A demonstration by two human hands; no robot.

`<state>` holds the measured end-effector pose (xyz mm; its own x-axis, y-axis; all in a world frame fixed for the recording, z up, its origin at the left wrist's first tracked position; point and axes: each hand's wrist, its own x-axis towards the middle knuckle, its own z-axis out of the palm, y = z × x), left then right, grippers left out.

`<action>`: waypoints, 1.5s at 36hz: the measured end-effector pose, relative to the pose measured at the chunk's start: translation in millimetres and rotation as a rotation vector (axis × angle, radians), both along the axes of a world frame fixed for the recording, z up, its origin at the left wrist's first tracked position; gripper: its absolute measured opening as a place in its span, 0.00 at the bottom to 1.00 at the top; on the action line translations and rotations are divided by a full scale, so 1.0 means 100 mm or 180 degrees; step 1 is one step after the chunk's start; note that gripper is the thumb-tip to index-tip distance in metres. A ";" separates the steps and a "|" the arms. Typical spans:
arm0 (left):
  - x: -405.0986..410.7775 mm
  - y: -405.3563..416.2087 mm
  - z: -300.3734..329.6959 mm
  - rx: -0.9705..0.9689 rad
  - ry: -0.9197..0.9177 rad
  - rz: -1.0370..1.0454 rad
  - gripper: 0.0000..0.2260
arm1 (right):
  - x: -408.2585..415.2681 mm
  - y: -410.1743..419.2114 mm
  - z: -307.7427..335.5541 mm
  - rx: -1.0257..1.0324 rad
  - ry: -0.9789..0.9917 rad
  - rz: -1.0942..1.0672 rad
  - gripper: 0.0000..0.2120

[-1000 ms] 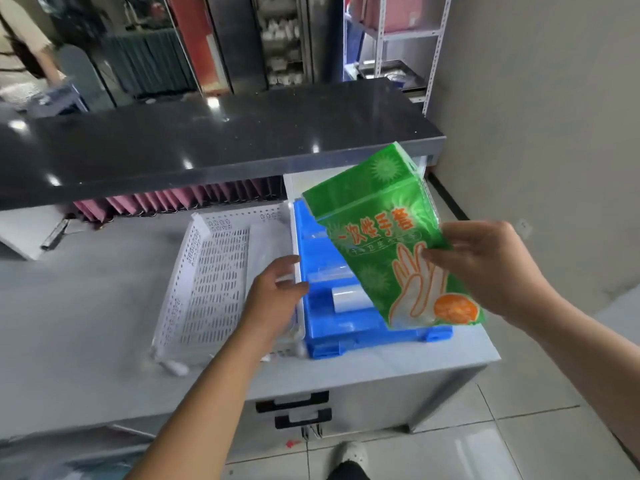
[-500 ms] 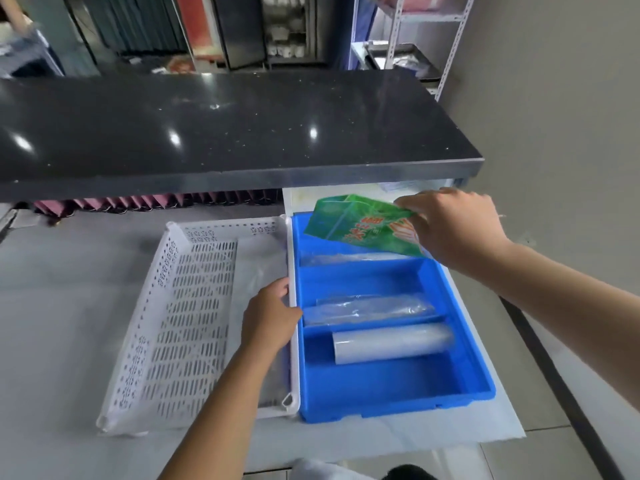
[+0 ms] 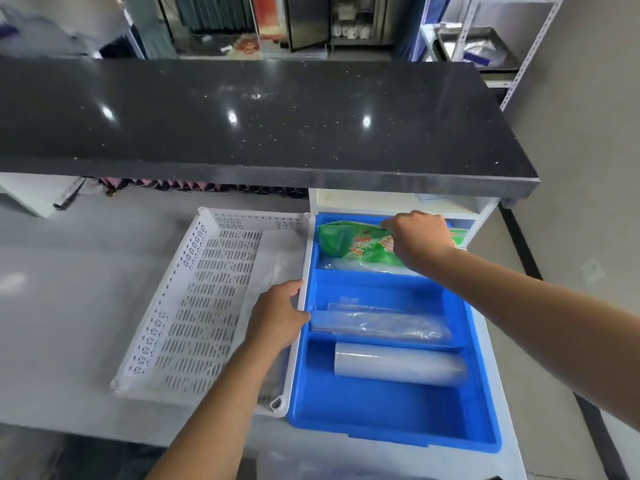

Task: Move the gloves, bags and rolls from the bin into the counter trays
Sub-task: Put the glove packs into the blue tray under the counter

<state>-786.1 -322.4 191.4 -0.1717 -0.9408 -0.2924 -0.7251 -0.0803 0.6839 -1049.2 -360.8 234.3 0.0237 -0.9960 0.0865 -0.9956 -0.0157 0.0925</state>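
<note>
Pale grey surface (image 3: 86, 289) runs beneath a dark speckled stone shelf (image 3: 242, 116), with metal racking far right in the room behind. On the surface sit a white perforated plastic tray (image 3: 194, 306) on the left and, touching its right side, a blue plastic tray with three compartments (image 3: 381, 410).

The right hand (image 3: 420, 239) reaches into the far compartment, its grip pinching the top edge of a green printed packet of disposable gloves (image 3: 353, 242), which lies tilted there over some clear plastic. The left hand (image 3: 277, 315) rests on the white tray's right rim, fingers curled over the edge as if steadying it.

A flat clear plastic bag bundle (image 3: 381, 322) lies in the middle compartment and a translucent plastic roll (image 3: 398, 368) in the near one.

The step in hand appears to be setting the glove packet down. Next, the right hand would likely need to let go and draw back without dragging the light packet out. Whether more items remain in the bin cannot be told; it is not in view.
</note>
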 end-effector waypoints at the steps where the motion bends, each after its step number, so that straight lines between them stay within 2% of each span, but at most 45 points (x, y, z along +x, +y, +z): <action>1: 0.00 0.00 0.00 0.0007 -0.0029 0.0016 0.28 | -0.01 -0.02 -0.02 0.0035 -0.0029 0.0023 0.20; 15: -0.03 0.00 -0.08 -0.0043 -0.0266 0.0144 0.30 | -0.08 -0.29 0.13 0.0873 -0.0457 0.0137 0.25; 19: -0.02 0.00 -0.12 -0.0049 -0.0312 0.0130 0.30 | -0.03 -0.22 0.00 0.0556 -0.0368 0.0102 0.25; 23: -0.03 0.01 -0.14 -0.0063 -0.0349 0.0186 0.30 | 0.06 -0.05 -0.24 0.0024 -0.0355 0.0055 0.36; 29: -0.06 0.02 -0.14 -0.0107 -0.0390 0.0250 0.29 | 0.04 0.14 -0.62 0.0389 -0.0714 0.0000 0.34; 34: -0.06 0.02 -0.15 -0.0071 -0.0393 0.0256 0.30 | -0.05 0.14 -0.76 0.0409 -0.0730 0.0075 0.34; 45: -0.14 0.06 -0.06 0.0065 -0.0330 0.0424 0.30 | -0.16 0.12 -0.74 0.0501 -0.0815 0.0276 0.34; 50: -0.20 0.09 -0.02 0.0060 -0.0479 0.0468 0.29 | -0.19 0.13 -0.68 0.0465 -0.1116 0.0355 0.33; 54: -0.23 0.12 0.04 0.0112 -0.0371 0.0451 0.27 | -0.21 0.22 -0.55 0.0508 -0.1365 0.0286 0.33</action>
